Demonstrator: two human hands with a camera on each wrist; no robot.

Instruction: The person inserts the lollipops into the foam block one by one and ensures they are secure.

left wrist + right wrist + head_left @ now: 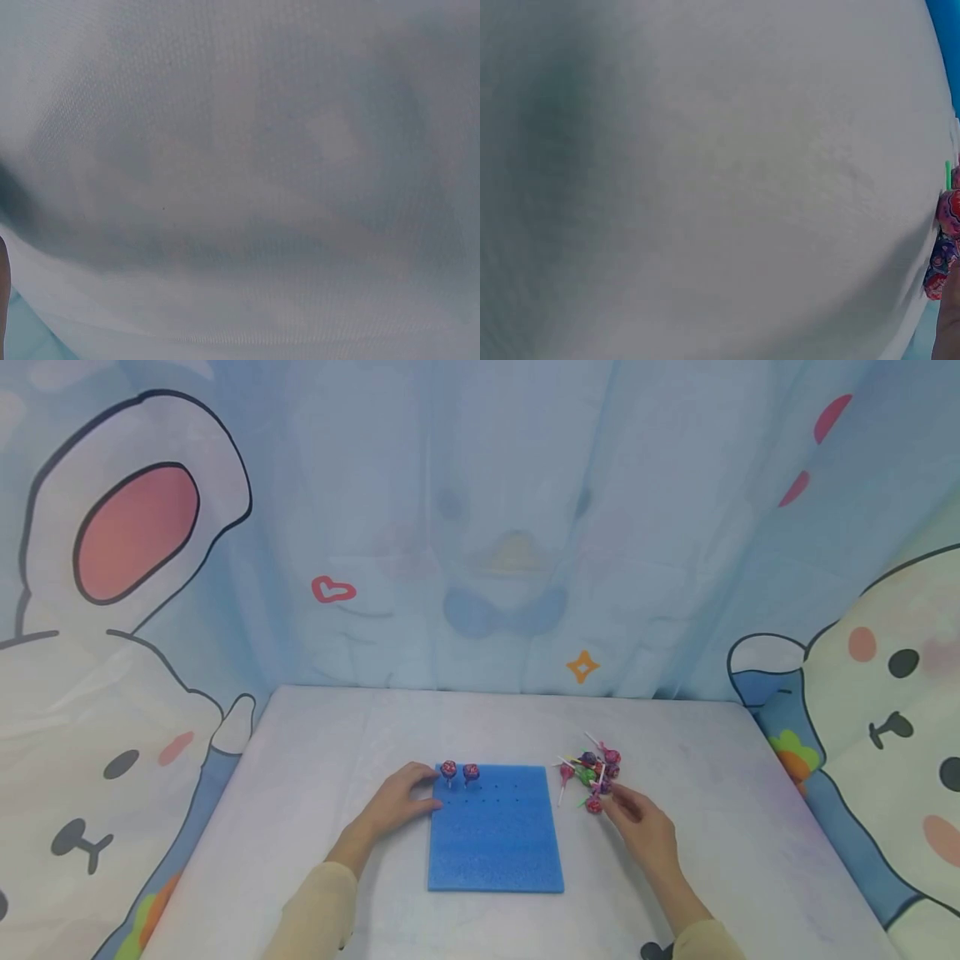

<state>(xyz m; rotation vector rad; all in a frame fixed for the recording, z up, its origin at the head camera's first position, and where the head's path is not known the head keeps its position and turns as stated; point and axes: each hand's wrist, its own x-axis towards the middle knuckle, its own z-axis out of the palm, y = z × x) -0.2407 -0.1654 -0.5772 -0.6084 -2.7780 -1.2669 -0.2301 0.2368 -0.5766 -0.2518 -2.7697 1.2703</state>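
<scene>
A blue foam board (495, 847) with rows of small holes lies on the table. Two lollipops stand upright at its far left corner, a red-wrapped one (448, 769) and a darker red one (471, 771). My left hand (397, 800) rests at the board's left edge, thumb and fingers spread apart. To the right of the board is a loose pile of several wrapped lollipops (585, 773), red, purple and green. My right hand (647, 831) reaches its fingertips to the pile's near side; whether they pinch a lollipop is hidden. The right wrist view catches some lollipops (946, 255) beside a finger.
A white cloth covers the table (337, 727). Behind it hangs a light blue curtain (510, 460) with cartoon animals. A small dark object (656, 951) lies at the near edge by the right sleeve. The left wrist view holds mostly pale cloth.
</scene>
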